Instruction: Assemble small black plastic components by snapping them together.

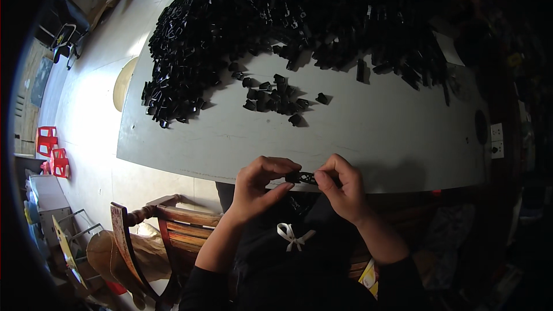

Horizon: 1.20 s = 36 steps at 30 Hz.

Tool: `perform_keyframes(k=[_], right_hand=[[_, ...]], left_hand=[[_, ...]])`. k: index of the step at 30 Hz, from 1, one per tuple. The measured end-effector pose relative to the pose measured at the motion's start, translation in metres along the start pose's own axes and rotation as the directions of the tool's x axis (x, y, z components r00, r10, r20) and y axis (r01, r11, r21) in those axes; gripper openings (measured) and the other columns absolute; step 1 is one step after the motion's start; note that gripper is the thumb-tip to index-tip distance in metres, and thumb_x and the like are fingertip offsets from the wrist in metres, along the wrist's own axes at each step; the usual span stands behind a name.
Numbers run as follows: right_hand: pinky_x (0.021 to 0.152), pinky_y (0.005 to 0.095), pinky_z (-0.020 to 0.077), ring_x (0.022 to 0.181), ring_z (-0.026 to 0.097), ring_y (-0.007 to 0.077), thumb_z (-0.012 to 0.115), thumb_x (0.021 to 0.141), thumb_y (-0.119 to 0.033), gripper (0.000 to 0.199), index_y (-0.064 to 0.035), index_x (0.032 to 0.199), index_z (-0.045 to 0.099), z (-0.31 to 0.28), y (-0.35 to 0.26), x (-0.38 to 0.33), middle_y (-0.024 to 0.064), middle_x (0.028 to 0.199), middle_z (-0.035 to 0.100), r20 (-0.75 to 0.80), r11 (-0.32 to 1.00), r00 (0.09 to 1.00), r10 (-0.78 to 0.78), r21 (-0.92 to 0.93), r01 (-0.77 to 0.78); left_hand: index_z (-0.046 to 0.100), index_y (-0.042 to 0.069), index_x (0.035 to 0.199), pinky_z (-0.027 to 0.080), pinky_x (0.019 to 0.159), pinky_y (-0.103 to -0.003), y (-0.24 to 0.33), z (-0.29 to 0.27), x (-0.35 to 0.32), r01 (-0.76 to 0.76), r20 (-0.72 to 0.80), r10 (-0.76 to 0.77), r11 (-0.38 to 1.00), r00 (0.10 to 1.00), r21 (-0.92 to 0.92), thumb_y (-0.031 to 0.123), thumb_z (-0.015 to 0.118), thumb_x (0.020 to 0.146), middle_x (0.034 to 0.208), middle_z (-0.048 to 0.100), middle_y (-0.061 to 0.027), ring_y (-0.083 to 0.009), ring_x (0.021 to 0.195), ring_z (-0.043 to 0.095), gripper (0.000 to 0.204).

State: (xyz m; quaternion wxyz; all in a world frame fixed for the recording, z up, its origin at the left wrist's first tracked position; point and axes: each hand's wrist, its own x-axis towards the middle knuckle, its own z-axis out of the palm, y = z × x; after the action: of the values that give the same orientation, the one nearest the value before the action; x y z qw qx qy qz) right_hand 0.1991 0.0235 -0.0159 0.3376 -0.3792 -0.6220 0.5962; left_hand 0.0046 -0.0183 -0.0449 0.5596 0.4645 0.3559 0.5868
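Observation:
A small black plastic piece with lattice-like openings is held between my two hands, just over the table's near edge. My left hand pinches its left end between thumb and fingers. The other end sits in the grip of my right hand, with the thumb toward me. My fingers cover both ends, so its full shape is hidden. Beyond my hands, a loose cluster of small black plastic parts lies on the pale table.
A large heap of small black parts covers the table's far left. Longer black pieces pile up at the far middle and right. A wooden chair stands at the near left. Red stools are on the floor; wall sockets are at right.

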Motion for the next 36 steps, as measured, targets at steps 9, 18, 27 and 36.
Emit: perform_keyframes(k=[9,18,27,36], right_hand=[[0.055,0.0205,0.0393,0.06,0.048,0.0034,0.059,0.091,-0.008,0.015,0.0007,0.081,0.052,-0.001,-0.002,-0.003,0.0012,0.065,0.054,-0.044,0.993,0.992,-0.118,-0.003,0.118],[0.057,0.0213,0.0425,0.063,0.054,0.0052,0.059,0.091,-0.008,0.015,0.0013,0.082,0.054,-0.008,-0.009,-0.006,0.0032,0.068,0.058,0.018,0.996,0.996,-0.09,-0.024,0.091],[0.056,0.0186,0.038,0.062,0.046,0.0021,0.059,0.09,-0.01,0.013,0.0003,0.083,0.054,-0.008,-0.016,-0.01,-0.0006,0.069,0.054,0.028,0.983,0.988,-0.153,-0.098,0.155],[0.055,0.0203,0.0393,0.061,0.049,0.0032,0.06,0.089,-0.008,0.01,-0.0004,0.084,0.054,-0.006,-0.014,-0.012,0.0014,0.068,0.054,0.046,0.975,0.984,-0.171,-0.133,0.176]], left_hand=[[0.052,-0.004,0.097,0.051,0.089,-0.038,0.005,0.003,0.002,-0.044,0.058,0.044,0.999,0.997,-0.004,-0.008,0.067,0.078,0.108,0.06,-0.0249,-0.0277,0.105,0.06,0.025],[0.054,-0.004,0.097,0.051,0.088,-0.038,0.009,0.004,0.002,-0.044,0.105,0.044,0.999,0.993,-0.006,-0.009,0.067,0.076,0.106,0.062,-0.0246,-0.0284,0.102,0.062,0.025],[0.055,-0.005,0.096,0.053,0.085,-0.038,0.008,0.008,0.002,-0.086,0.138,0.083,0.996,0.987,0.01,-0.008,0.069,0.076,0.105,0.062,-0.0256,-0.0287,0.099,0.064,0.025],[0.058,-0.004,0.101,0.047,0.094,-0.038,0.008,0.004,-0.004,0.03,0.169,-0.024,0.999,0.985,-0.036,-0.001,0.069,0.08,0.111,0.062,-0.0235,-0.0287,0.111,0.059,0.024]])
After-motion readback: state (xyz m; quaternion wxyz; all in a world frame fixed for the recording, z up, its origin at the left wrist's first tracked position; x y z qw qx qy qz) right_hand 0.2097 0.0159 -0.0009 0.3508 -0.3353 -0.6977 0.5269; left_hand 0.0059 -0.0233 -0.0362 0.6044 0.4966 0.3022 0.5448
